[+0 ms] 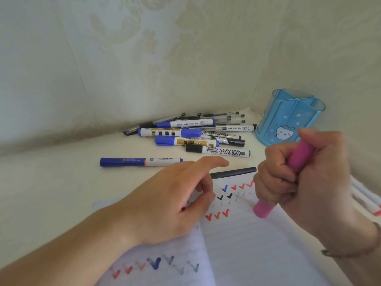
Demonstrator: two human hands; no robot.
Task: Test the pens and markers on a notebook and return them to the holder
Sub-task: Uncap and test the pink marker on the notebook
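Observation:
My right hand is clenched around a pink marker, held steeply with its lower end just over the notebook. The open page carries rows of red, blue and black tick marks. My left hand rests flat on the notebook's left part, fingers apart and loosely curled, holding nothing. A black pen lies just past the fingertips at the page's top edge. The blue see-through holder, with several compartments, stands at the back right and looks empty.
A pile of several pens and markers lies in the wall corner left of the holder. One blue marker lies alone nearer me. More white pens lie at the right edge. Walls close in behind and on the right.

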